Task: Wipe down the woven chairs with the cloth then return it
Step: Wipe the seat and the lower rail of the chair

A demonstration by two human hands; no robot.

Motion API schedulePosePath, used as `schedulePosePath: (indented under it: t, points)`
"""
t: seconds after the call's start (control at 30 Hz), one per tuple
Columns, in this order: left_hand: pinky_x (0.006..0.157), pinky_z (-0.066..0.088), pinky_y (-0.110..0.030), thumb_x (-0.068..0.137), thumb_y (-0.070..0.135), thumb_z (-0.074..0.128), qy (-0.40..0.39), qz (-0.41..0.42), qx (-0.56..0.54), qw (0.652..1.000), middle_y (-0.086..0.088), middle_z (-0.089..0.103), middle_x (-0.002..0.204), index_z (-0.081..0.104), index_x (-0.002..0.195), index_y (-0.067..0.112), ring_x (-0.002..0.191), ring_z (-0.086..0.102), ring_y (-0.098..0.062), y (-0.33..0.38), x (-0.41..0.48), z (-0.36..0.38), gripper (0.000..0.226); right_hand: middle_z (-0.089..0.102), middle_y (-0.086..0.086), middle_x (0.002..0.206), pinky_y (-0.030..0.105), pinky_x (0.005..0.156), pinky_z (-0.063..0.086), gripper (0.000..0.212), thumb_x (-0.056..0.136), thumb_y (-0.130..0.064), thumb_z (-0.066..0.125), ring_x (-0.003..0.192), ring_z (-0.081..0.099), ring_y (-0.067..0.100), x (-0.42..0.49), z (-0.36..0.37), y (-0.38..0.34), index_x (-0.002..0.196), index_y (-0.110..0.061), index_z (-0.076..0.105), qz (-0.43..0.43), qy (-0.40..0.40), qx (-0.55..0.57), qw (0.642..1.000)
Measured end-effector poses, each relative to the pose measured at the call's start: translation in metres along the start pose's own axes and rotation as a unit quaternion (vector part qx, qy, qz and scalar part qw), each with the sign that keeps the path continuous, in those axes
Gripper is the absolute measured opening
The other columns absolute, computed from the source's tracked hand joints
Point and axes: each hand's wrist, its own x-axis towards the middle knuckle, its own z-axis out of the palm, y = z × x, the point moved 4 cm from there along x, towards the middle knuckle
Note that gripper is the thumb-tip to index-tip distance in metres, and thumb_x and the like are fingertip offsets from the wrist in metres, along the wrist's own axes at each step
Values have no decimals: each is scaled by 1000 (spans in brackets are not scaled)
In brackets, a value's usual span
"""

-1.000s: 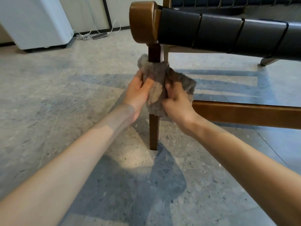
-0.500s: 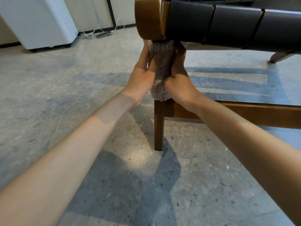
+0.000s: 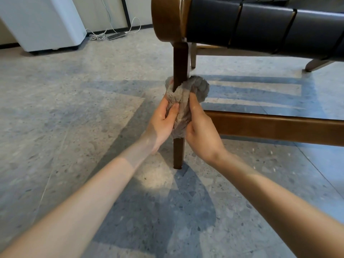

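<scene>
White unit (image 3: 46, 23): far left by the wall, standing on the floor (image 3: 65, 118); its top is cut off by the frame.
Cable (image 3: 96, 36): white, loose coil on the floor just right of the unit; one strand runs up the wall.
Power strip (image 3: 116, 36): grey, flat on the floor next to the coil.
Left hand (image 3: 161, 123): we wrap it round the cloth from the left. Thumb lies across the front of the fabric; fingers curl behind, out of view.
Cloth (image 3: 181, 94): grey, fluffy, bunched round the chair leg approx mid-height, touching the wood. We hold it w/ both hands; a loose lump sticks out upper right.
Chair leg (image 3: 180, 60): dark wood, upright, foot on the floor; bare wood shows above & below the cloth.
Right hand (image 3: 202, 136): we grip the cloth from the right, thumb up along the fabric, fingers curled round the back. Fingertips hidden.
Rail (image 3: 279, 127): brown wood, low, runs right from the leg, just behind our right hand.
Chair (image 3: 165, 17): rounded wooden corner sits on top of the leg.
Woven straps (image 3: 260, 27): wide, dark, wrapped over the front edge side by side, out to the right edge of the view.
Rear legs (image 3: 193, 56): two, further back under the seat, feet on the floor.
</scene>
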Motion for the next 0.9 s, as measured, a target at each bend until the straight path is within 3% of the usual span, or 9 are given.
schedulePosePath:
  t: [0.07,0.2,0.3,0.37,0.5,0.63,0.7,0.8,0.9]
  points:
    - [77,42,-1,101,10,40,5,0,13,1000,27,54,110,35,145,12,99,54,20,-10,-8,0,44,37,6,151,10,103,33,65,95,1,40,131,42,12,-11,0,4,153,-14,12,-4,15,7,1000]
    - [77,43,-1,98,12,47,26,8,33,999,39,60,104,44,140,13,103,55,17,-31,-28,-5,41,42,2,149,14,107,34,62,98,-4,46,133,42,9,-32,1,17,152,-14,17,1,38,39,999]
    - [87,43,-7,97,10,50,13,15,8,1000,28,57,125,41,140,25,119,52,5,-36,-41,-9,47,47,1,144,14,103,38,60,97,-10,51,128,48,10,-44,5,21,150,-13,24,0,35,33,999]
    - [89,44,-9,95,8,52,26,12,8,1000,24,59,125,44,137,28,119,53,2,-40,-47,-9,47,52,-3,139,20,101,43,61,95,-14,58,122,53,9,-47,8,22,149,-15,30,4,44,36,998]
    - [81,46,-9,93,9,56,51,0,29,998,28,66,107,53,134,15,109,61,-1,-48,-57,-9,41,62,-6,113,31,83,54,40,89,-18,67,99,62,6,-40,6,19,124,-20,48,17,104,55,993]
    - [93,44,-12,93,8,57,19,6,19,1000,22,58,126,50,131,33,122,52,-1,-50,-69,-13,47,67,-3,89,41,63,52,33,92,-16,61,73,64,15,-50,16,26,118,-19,41,28,77,9,997]
    - [98,42,-14,92,6,57,8,1,32,999,18,54,132,47,133,32,125,49,0,-55,-78,-12,50,65,-11,85,38,61,52,38,90,-17,61,69,63,13,-66,24,34,119,-22,37,64,73,11,995]
    - [97,42,-13,94,12,57,18,-34,50,998,13,54,135,45,140,23,123,49,4,-64,-86,-7,49,61,-19,82,28,61,52,37,91,-18,62,73,63,7,-78,31,44,118,-26,38,109,84,47,989]
    - [92,39,-3,96,19,52,43,-72,43,996,15,49,137,41,143,23,114,46,19,-61,-76,-3,48,59,-19,101,20,76,52,30,93,-28,61,92,61,-1,-68,35,47,118,-26,44,163,60,131,976]
